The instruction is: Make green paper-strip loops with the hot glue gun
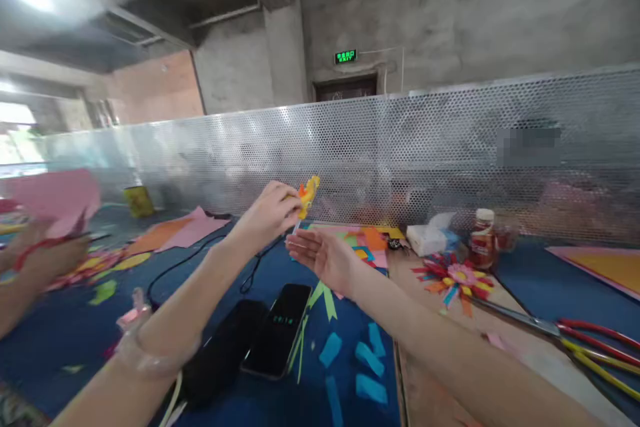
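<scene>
Raised above the table, my left hand (267, 215) pinches a small yellow-and-orange object (309, 195) with a pale thin part pointing down; its exact kind is unclear. Just below it, my right hand (327, 259) is open, palm turned up and fingers stretched toward the pale tip. I cannot tell whether they touch. Under my hands lie a phone (283, 330) with a lit clock and several blue paper strips (370, 358). Light green strips (327, 301) lie beside the phone.
Right of my arm are a paper flower (460, 275), red-and-yellow-handled scissors (555, 328), a white-capped bottle (483, 240) and a tissue pack (427, 239). A perforated metal divider (345, 160) stands behind. At left, another person's hand (65, 259) holds red-handled scissors near pink paper (55, 193).
</scene>
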A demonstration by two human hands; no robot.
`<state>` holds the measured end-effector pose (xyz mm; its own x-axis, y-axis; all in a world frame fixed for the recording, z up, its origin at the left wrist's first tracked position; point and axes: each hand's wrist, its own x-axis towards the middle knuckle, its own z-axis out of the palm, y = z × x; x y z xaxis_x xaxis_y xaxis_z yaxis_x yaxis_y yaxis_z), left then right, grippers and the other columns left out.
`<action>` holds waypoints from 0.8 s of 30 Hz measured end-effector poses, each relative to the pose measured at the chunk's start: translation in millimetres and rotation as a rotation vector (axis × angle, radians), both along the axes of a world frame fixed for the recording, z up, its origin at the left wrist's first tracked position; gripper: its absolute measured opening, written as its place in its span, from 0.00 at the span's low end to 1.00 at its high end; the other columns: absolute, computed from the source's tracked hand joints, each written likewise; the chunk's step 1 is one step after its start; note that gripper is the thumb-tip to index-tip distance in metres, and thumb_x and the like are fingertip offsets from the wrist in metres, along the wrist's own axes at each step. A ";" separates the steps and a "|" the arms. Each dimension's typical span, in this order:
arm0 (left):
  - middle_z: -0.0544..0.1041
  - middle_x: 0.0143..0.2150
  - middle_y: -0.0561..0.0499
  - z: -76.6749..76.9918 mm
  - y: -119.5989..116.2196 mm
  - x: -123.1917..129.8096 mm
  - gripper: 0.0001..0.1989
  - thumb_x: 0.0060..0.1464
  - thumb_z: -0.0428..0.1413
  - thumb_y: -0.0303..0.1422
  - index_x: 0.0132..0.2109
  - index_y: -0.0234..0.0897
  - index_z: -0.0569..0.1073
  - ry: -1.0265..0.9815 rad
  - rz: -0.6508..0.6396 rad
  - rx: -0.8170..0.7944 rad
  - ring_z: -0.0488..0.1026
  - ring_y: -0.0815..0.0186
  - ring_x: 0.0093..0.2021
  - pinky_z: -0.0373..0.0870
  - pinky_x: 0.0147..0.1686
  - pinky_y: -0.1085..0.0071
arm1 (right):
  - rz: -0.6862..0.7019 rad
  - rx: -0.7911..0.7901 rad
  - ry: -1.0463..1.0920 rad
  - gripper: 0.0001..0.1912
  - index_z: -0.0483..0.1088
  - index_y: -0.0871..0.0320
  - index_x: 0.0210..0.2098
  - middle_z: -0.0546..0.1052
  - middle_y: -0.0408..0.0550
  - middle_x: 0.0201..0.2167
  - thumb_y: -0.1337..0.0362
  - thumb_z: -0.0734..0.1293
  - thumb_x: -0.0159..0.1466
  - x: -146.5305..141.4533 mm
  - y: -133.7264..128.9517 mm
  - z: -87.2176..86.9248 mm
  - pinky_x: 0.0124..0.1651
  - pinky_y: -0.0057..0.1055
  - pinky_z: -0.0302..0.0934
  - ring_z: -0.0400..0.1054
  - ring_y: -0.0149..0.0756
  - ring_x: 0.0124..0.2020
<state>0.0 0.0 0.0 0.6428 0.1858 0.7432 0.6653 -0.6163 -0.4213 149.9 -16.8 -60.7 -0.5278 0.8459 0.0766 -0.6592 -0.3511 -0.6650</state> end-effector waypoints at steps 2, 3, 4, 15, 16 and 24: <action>0.71 0.34 0.46 -2.2 -4.1 10.7 0.04 0.52 0.51 0.26 0.32 0.33 0.71 0.017 -0.007 0.002 0.63 0.62 0.38 0.64 0.40 0.64 | 0.027 0.005 0.032 0.20 0.69 0.63 0.30 0.75 0.49 0.25 0.62 0.49 0.66 -4.5 -1.7 9.0 0.39 0.29 0.62 0.70 0.31 0.29; 0.71 0.34 0.46 -2.9 -6.8 15.9 0.04 0.52 0.51 0.26 0.32 0.34 0.71 0.017 -0.014 0.004 0.63 0.62 0.38 0.64 0.40 0.64 | 0.032 0.009 0.050 0.22 0.68 0.61 0.29 0.75 0.47 0.24 0.61 0.48 0.67 -6.1 -2.7 13.6 0.37 0.28 0.62 0.70 0.30 0.28; 0.71 0.34 0.47 -3.4 -10.3 21.0 0.04 0.53 0.52 0.27 0.32 0.34 0.71 0.015 -0.021 0.005 0.63 0.62 0.38 0.64 0.41 0.64 | 0.031 0.013 0.068 0.23 0.68 0.60 0.28 0.74 0.45 0.23 0.60 0.47 0.67 -7.1 -3.7 18.4 0.35 0.26 0.63 0.69 0.29 0.27; 0.72 0.37 0.50 -3.0 -39.4 51.5 0.04 0.47 0.55 0.27 0.31 0.39 0.73 -0.669 -0.198 -0.137 0.66 0.63 0.41 0.65 0.40 0.65 | -0.334 0.126 0.135 0.13 0.65 0.56 0.25 0.69 0.40 0.21 0.57 0.59 0.62 2.4 -0.3 59.8 0.21 0.19 0.59 0.63 0.23 0.20; 0.72 0.37 0.50 -2.0 -37.7 51.1 0.03 0.46 0.56 0.28 0.31 0.40 0.74 -0.771 -0.231 -0.190 0.67 0.63 0.41 0.65 0.39 0.66 | -0.401 0.147 0.135 0.11 0.64 0.56 0.25 0.68 0.39 0.22 0.57 0.60 0.61 6.1 1.7 62.0 0.22 0.19 0.59 0.62 0.23 0.21; 0.74 0.33 0.51 3.0 -18.1 41.3 0.06 0.44 0.57 0.34 0.30 0.37 0.73 -1.197 -0.441 -0.618 0.69 0.66 0.37 0.65 0.37 0.71 | -0.689 0.469 -0.035 0.11 0.69 0.51 0.35 0.67 0.38 0.28 0.62 0.69 0.52 31.0 -14.0 66.9 0.24 0.22 0.58 0.55 0.22 0.20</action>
<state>41.3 -18.1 3.0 -0.2182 0.6295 0.7457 0.1303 -0.7385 0.6616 180.9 -30.8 6.2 0.0874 0.8647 0.4946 -0.6018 0.4415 -0.6656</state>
